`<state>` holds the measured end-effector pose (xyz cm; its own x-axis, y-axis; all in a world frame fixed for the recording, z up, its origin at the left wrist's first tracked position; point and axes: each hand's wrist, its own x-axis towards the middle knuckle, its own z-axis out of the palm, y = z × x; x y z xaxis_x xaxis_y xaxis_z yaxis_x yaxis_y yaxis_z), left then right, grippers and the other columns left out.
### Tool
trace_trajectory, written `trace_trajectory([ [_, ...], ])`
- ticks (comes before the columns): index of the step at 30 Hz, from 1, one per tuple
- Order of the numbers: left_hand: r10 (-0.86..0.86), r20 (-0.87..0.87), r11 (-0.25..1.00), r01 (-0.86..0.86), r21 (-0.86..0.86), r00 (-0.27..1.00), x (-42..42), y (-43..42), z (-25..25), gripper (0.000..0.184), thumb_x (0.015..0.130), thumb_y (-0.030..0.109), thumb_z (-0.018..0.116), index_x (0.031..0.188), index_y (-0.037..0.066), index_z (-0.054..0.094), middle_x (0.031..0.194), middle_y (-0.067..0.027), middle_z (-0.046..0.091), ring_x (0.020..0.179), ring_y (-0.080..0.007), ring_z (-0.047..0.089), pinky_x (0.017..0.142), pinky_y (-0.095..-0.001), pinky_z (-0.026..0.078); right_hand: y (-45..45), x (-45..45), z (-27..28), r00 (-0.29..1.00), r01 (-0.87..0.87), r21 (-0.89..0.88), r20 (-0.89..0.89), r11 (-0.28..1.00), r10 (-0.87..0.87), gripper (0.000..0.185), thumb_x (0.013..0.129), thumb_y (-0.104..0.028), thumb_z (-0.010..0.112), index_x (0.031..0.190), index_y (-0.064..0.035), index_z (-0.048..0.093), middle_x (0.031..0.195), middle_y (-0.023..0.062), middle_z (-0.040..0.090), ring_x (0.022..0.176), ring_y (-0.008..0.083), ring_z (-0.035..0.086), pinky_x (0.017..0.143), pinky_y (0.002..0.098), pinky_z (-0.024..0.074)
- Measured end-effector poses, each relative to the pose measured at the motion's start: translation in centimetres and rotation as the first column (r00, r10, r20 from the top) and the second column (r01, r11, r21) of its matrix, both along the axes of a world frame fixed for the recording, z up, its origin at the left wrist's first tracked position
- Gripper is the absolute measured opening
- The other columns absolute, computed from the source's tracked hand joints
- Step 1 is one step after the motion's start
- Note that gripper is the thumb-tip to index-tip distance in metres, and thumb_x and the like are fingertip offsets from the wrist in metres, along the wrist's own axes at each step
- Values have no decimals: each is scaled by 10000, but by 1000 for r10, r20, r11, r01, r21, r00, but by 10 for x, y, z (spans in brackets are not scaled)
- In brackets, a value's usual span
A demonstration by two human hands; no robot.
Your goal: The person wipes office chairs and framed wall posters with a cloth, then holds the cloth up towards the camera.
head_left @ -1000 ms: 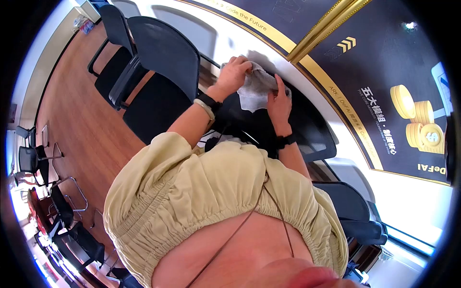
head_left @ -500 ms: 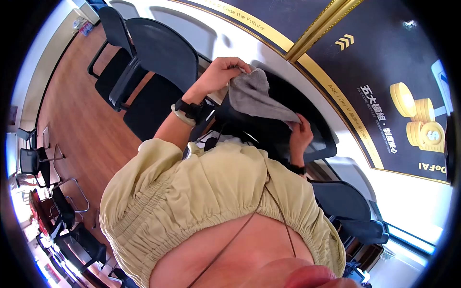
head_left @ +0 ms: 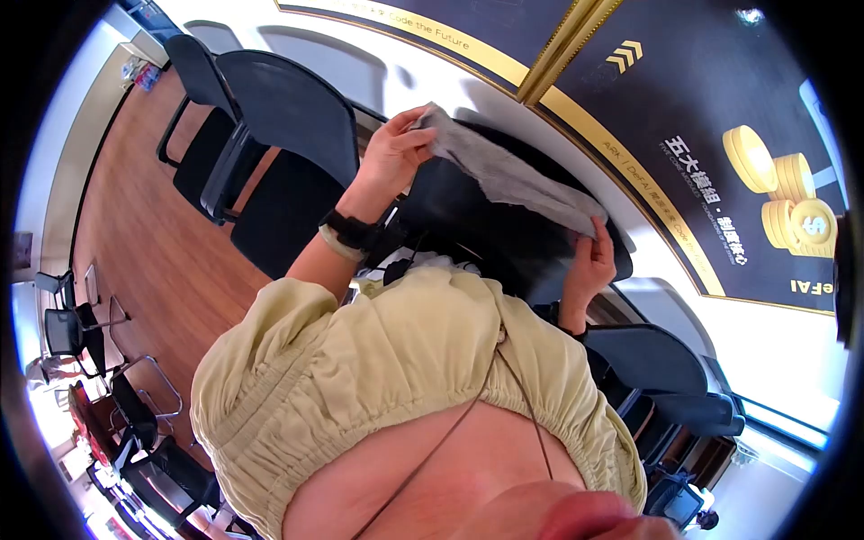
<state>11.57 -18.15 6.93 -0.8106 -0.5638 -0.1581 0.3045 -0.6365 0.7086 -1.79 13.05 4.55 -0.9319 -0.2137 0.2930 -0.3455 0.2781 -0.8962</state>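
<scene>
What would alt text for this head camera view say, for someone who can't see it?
A person's left hand and right hand hold a gray cloth spread between them above a black chair. More black chairs stand nearby on a wooden floor; a dark poster with gold coins covers part of the wall.

The rag point(head_left: 517, 175) is soft grey cloth, matt and slightly rough — the shirt point(head_left: 405, 333) looks like matt, gathered cloth. The floor point(head_left: 144, 216) looks like smooth wood with a faint sheen — the poster frame point(head_left: 567, 49) is glossy, gold and metallic-looking.
</scene>
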Motion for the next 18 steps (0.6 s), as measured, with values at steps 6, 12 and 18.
trace_trajectory([
  [6,161,98,983,-169,70,982,28,-16,-54,206,927,-13,588,1126,34,618,1061,-87,661,941,-192,645,828,-317,536,-18,2,4,870,-222,-187,406,957,281,307,979,-44,521,1269,10,605,913,101,707,753,139,677,708,257,554],
  [12,304,51,779,-217,-588,951,-1,-11,-43,436,896,40,631,1314,-32,533,1170,-162,610,1055,-261,604,931,-323,483,-52,-10,-6,871,-339,-325,247,883,425,404,996,-38,490,1397,10,477,1232,151,629,1174,219,593,1029,338,447],
  [18,473,188,-28,227,-973,861,-57,26,-75,930,810,315,760,1496,-23,233,1455,-352,241,1368,-567,200,1131,-592,202,-77,-15,-17,835,-453,-343,159,823,526,630,946,23,536,1516,-6,272,1456,155,457,1338,224,441,1113,337,326],
])
